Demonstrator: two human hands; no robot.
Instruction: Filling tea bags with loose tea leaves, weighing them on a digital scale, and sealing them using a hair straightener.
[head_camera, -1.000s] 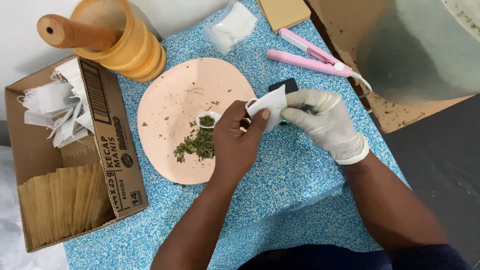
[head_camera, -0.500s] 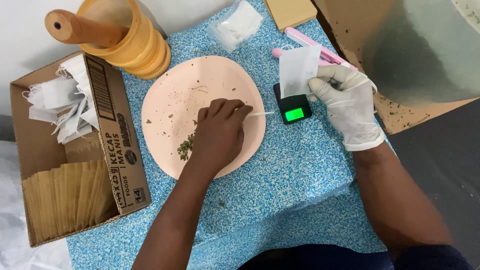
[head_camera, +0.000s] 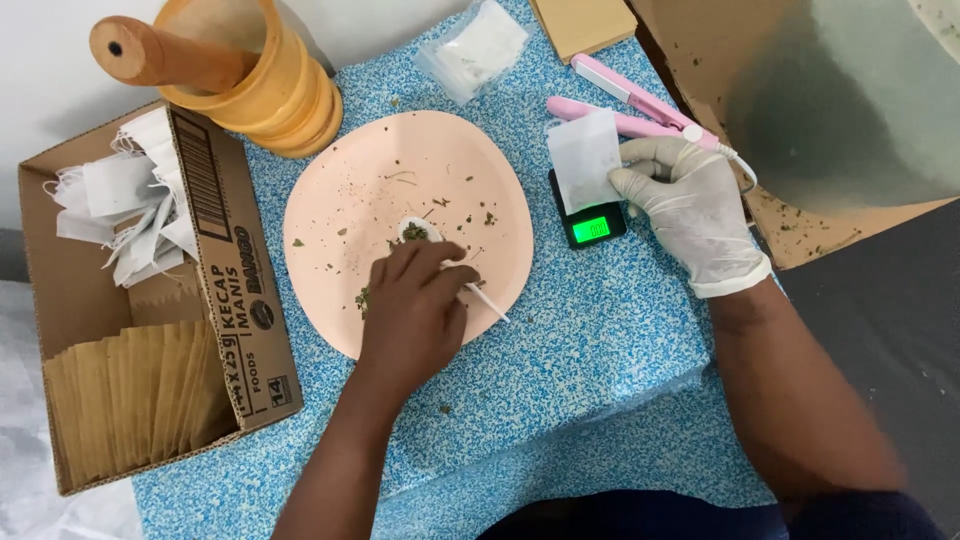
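Left hand (head_camera: 415, 300), bare: closed on white spoon (head_camera: 440, 258), bowl with green herb flakes over pink plate (head_camera: 340, 180). Right hand (head_camera: 690, 205), gloved: pinching white filter bag (head_camera: 583, 160) just above small black scale (head_camera: 590, 222) on blue speckled desk (head_camera: 590, 340). Cardboard box (head_camera: 240, 270) at left.

Blue speckled table (head_camera: 600, 340), pink plate (head_camera: 340, 200), scale (head_camera: 592, 222), cardboard box (head_camera: 235, 290)
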